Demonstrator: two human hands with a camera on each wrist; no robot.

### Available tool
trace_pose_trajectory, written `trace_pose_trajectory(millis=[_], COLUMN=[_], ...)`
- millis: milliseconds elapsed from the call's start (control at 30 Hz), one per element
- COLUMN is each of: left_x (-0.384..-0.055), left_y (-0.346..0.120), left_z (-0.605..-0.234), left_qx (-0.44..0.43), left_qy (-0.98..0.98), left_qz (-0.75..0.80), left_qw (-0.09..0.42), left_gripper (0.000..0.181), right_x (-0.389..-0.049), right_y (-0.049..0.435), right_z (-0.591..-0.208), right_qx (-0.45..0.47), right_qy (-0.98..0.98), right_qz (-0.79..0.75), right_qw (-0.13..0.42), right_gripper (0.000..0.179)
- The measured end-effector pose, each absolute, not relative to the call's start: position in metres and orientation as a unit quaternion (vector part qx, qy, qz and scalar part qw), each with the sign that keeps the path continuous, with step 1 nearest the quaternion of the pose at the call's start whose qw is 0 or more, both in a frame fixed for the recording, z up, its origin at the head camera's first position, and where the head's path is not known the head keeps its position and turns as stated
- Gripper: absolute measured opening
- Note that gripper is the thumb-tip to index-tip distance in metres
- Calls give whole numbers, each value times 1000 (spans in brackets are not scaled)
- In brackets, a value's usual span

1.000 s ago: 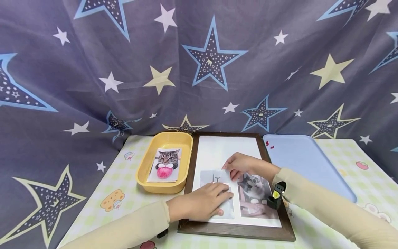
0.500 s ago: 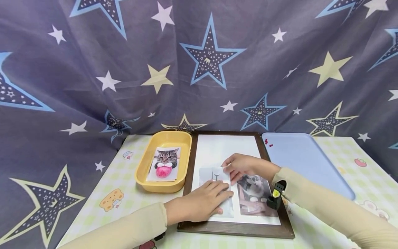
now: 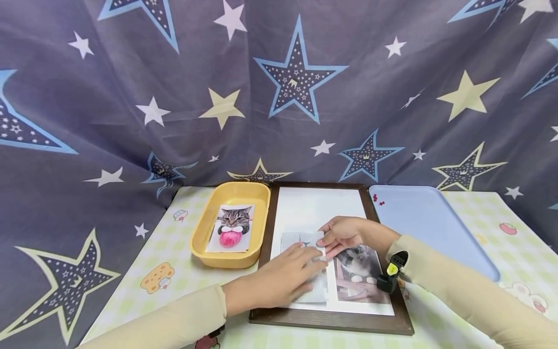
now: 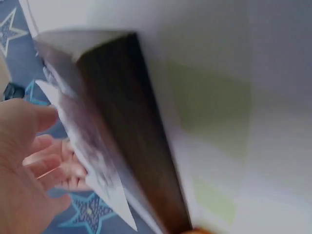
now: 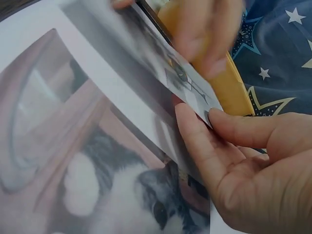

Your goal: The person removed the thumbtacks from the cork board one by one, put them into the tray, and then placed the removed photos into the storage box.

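Note:
A pale grey photo (image 3: 293,238) lies over the left part of the white sheet inside a dark wooden picture frame (image 3: 331,320). My right hand (image 3: 350,235) pinches its upper right corner between thumb and index finger; in the right wrist view that photo (image 5: 163,56) is lifted at an angle from the surface. My left hand (image 3: 274,281) is over the same photo, fingers extended and blurred; the left wrist view shows that hand (image 4: 24,161) with loose fingers beside the photo's edge. A cat photo (image 3: 355,288) lies flat to the right, under my right wrist.
To the left of the frame stands a yellow tray (image 3: 231,262) holding a cat photo with a pink ball (image 3: 230,228). At the right lies a light blue tray (image 3: 423,218) with several small red pieces (image 3: 377,198). A checked tablecloth (image 3: 174,252) covers the table; a starry curtain (image 3: 209,58) hangs behind.
My left hand has lifted slightly and shifted a little left from where it rested on the photo. My right hand keeps its pinch at the corner and has moved slightly right.

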State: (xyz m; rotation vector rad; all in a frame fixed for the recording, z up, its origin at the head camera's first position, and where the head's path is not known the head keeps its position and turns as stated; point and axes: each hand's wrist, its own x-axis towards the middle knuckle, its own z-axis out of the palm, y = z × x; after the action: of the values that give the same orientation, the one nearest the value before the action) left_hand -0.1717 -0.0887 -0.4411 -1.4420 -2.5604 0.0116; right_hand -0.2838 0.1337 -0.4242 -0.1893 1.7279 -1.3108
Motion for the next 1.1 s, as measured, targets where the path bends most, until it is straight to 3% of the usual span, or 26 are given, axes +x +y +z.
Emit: trace_pose_trajectory(millis=[400, 500, 700, 900, 1100], left_x=[-206, -220, -243, -260, -271], left_y=[-139, -162, -208, -247, -273], left_z=[-373, -361, -341, -334, -332], left_qx=[-279, -218, -89, -5, 26], left_qy=[-923, -934, -964, -971, -939], left_qz=[-162, -196, -233, -235, -307], left_qw=[208, 204, 88, -32, -153], left_gripper=[45, 46, 53, 66, 74], right_x=[-283, -283, -287, -291, -293], right_y=[135, 136, 139, 142, 150], right_z=[-422, -423, -420, -413, -408], right_qx=[-80, -77, -71, -80, -88], right_qy=[687, 692, 706, 701, 682], right_qz=[-560, -560, -560, -569, -590], right_qw=[456, 448, 428, 422, 423], right_gripper=[23, 32, 58, 70, 75])
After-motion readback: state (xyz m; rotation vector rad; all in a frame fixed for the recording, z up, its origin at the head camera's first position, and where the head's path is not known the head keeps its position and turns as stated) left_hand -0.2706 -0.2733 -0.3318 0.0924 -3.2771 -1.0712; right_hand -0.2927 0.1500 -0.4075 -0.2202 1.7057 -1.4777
